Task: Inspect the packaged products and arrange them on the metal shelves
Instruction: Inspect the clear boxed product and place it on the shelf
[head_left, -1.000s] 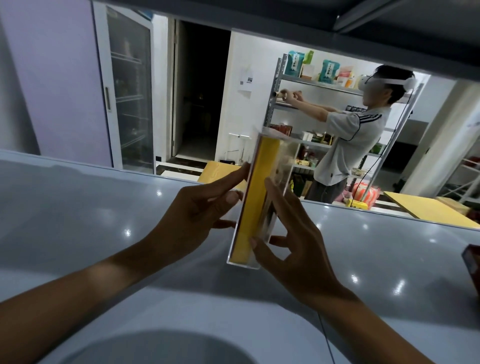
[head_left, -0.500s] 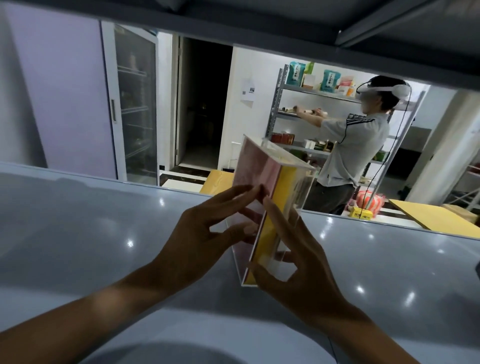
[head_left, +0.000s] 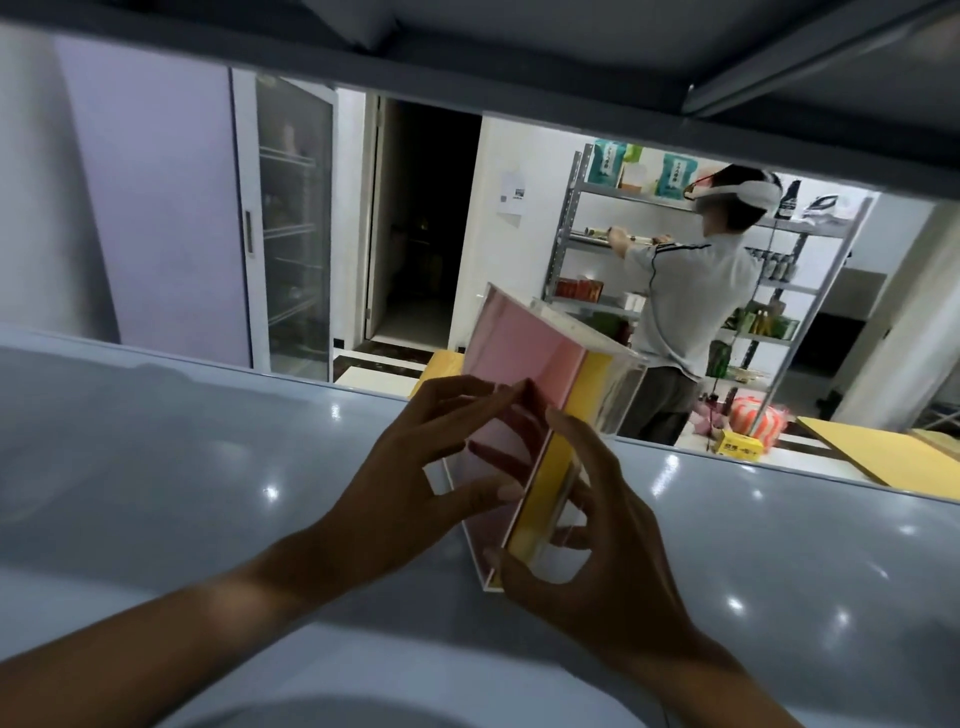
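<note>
Turned further, the clear box (head_left: 524, 410) shows you its pink face; your left hand (head_left: 415, 467) and right hand (head_left: 587, 535) both pinch it above the shelf (head_left: 208, 467).

Both hands raised w/ forearms extended; left hand (head_left: 415, 467) & right hand (head_left: 587, 535) fingers curled, gripping.

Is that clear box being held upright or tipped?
Tipped: the clear box leans right between the left hand and right hand.
</note>
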